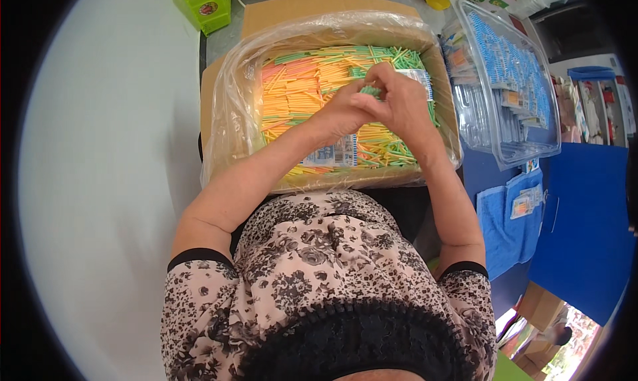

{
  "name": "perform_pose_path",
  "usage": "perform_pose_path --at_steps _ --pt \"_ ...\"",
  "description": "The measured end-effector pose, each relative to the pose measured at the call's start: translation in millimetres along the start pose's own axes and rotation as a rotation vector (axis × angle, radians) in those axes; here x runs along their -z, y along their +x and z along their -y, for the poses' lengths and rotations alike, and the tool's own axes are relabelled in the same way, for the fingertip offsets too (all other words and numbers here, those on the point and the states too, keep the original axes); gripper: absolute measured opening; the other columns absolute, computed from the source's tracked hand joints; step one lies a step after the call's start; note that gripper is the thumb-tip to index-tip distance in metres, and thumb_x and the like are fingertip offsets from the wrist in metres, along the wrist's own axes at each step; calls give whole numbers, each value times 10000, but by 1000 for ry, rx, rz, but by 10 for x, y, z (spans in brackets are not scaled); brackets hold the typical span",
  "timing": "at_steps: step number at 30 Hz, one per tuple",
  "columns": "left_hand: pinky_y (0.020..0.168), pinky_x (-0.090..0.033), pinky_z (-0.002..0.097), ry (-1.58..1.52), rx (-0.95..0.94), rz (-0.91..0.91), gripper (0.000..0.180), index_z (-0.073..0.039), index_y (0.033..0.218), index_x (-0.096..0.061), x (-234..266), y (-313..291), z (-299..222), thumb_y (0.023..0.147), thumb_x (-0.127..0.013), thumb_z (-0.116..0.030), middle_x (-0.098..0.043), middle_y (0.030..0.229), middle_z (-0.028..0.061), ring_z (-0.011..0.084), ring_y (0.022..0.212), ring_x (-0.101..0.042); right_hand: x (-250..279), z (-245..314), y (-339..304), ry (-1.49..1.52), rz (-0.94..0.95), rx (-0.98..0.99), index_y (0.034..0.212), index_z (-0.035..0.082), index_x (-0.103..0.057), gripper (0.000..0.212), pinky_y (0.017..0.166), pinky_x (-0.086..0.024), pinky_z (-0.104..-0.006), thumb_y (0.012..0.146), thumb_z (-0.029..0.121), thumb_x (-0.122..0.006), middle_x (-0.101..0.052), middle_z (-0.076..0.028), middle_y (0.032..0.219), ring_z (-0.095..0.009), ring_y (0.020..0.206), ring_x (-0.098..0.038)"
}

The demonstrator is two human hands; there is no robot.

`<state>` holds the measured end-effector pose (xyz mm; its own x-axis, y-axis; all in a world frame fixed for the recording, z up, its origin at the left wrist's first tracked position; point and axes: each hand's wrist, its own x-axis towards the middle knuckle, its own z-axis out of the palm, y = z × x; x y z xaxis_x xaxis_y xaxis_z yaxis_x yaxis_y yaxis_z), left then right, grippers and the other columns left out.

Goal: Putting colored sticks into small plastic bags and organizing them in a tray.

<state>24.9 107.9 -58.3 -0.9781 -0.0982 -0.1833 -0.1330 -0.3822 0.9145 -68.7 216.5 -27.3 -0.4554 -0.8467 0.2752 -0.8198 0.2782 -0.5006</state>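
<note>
A cardboard box (pixel 229 15) lined with clear plastic (pixel 232 115) stands before me, full of thin yellow, orange, pink and green sticks (pixel 292 102). Over its right half my left hand (pixel 345 114) and my right hand (pixel 403 105) meet, their fingers curled and pinched together. Between the fingertips shows a small bunch of green sticks (pixel 370 91), partly hidden by the fingers. Beneath my left wrist a clear printed packet (pixel 334 152) lies on the sticks. Another blue-and-white packet (pixel 419 81) lies by the box's right side, partly behind my right hand.
Right of the box, a clear plastic bin (pixel 495 132) holds many blue-and-white packets (pixel 508 55). Near it a blue towel (pixel 495 215) has small packets (pixel 527 201) on it. A green crate (pixel 206 5) stands at the far left, and a pale surface (pixel 100 182) fills the left.
</note>
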Motion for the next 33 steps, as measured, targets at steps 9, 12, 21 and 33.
perform_pose_path --at_steps 9,12,21,33 --pt "526 -392 307 463 -514 38 325 -81 1043 -571 208 156 215 754 -695 -164 -582 765 0 142 665 -530 -151 -226 -56 392 -269 -222 731 21 -643 248 529 -466 -340 804 255 -681 -608 -148 623 -289 526 -586" --pt "644 -436 373 1186 -71 171 374 -67 1019 -583 270 -108 -112 715 -727 -229 -628 862 65 227 887 -559 12 -370 -319 339 -127 -222 701 -2 -598 227 500 -398 -322 818 178 -670 -559 -95 592 -151 525 -482" --pt "658 -469 366 1578 -249 59 324 -47 948 -634 457 -382 216 730 -742 -261 -625 818 79 208 776 -598 -32 -236 -611 190 108 -247 658 -7 -574 283 502 -386 -353 805 209 -683 -502 -127 550 -129 495 -456" --pt "690 -486 213 229 69 133 192 -15 1023 -665 381 -218 108 884 -646 -145 -661 924 4 39 790 -583 47 -201 -489 546 137 -205 669 -16 -571 335 495 -345 -308 797 251 -725 -436 -83 529 -97 536 -390"
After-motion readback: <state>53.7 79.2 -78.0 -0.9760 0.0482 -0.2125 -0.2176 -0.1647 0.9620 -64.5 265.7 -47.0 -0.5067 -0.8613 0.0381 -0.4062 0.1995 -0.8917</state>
